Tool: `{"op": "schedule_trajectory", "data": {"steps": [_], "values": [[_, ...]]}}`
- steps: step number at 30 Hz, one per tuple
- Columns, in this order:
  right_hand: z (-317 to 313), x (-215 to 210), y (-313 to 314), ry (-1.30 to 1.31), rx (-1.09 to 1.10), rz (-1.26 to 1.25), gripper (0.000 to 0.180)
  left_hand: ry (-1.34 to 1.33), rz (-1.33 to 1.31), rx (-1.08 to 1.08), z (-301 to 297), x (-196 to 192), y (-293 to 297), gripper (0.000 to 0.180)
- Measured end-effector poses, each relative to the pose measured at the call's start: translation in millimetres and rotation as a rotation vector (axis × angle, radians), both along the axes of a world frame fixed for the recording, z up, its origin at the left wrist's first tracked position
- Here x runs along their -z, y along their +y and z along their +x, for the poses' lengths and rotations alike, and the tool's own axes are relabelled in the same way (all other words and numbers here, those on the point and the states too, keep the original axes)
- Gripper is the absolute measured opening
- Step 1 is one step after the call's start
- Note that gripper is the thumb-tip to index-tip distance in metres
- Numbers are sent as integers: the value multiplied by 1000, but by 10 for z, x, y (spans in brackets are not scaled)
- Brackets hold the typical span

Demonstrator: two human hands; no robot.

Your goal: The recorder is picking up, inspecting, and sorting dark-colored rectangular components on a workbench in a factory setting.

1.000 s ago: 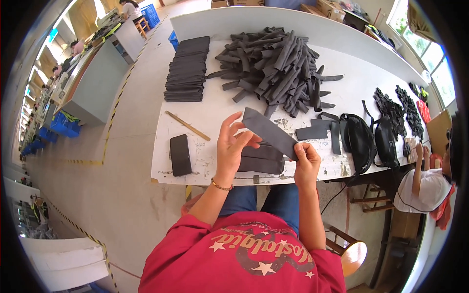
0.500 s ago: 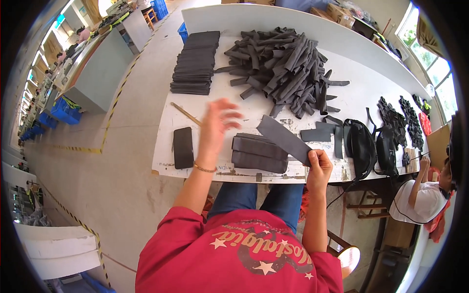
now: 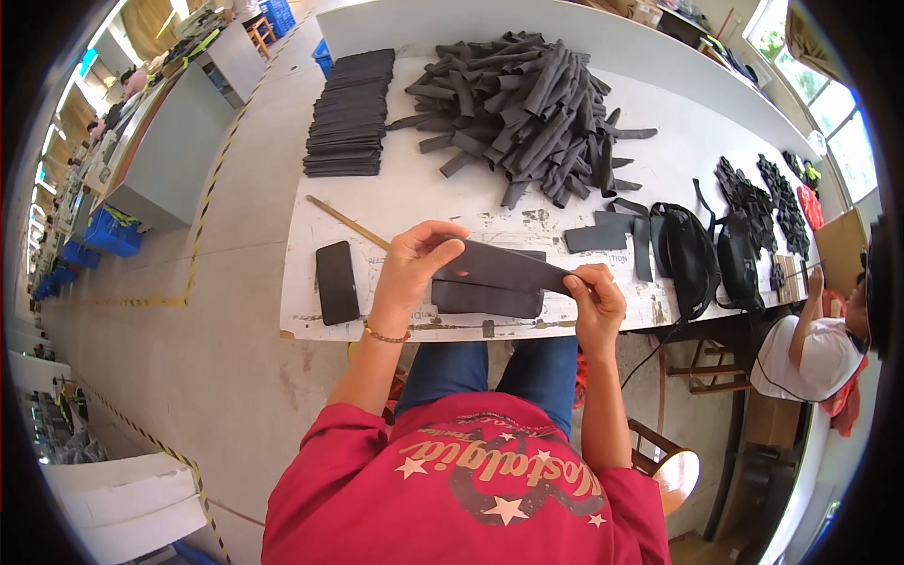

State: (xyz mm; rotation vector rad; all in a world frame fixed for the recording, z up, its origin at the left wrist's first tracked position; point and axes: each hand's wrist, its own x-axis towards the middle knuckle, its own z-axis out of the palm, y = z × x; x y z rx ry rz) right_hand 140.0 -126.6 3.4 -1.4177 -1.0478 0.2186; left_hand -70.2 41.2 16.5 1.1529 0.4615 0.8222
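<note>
A dark grey fabric strip is stretched between my two hands above the table. My left hand is closed on its left end, thumb bent over the cloth. The opposite end is pinched between thumb and fingers of my right hand. Under the strip lies a short stack of similar dark pieces, partly hidden by it. Left of my left hand are a black phone-like slab and a thin wooden stick, whose near end reaches behind that hand.
Beyond my hands spreads a tangled heap of dark strips, with a neat stack of strips to its left. Loose flat pieces and black bags lie to the right. A white partition borders the table; a co-worker sits at the right.
My left hand has come right and taken hold of the strip's free left end. The strip, tilted before, now lies flatter across the stack. The view has shifted slightly.
</note>
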Motion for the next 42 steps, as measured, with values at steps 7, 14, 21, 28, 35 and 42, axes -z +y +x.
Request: {"op": "schedule_trajectory", "data": {"steps": [7, 14, 21, 28, 35, 42], "values": [[-131, -88, 32, 258, -68, -7, 2, 3, 55, -112, -30, 160, 24, 11], [-157, -57, 239, 782, -115, -72, 14, 157, -100, -234, -59, 116, 96, 15], [-226, 383, 284, 260, 73, -223, 16, 332, 305, -441, -121, 517, 8, 14], [-240, 614, 312, 115, 201, -348, 16, 461, 535, -605, -10, 836, -166, 11], [-83, 880, 517, 8, 199, -497, 21, 619, 570, -585, 43, 1117, 90, 19], [77, 929, 622, -264, 111, -379, 24, 809, 1337, -259, 396, 811, 27, 36]]}}
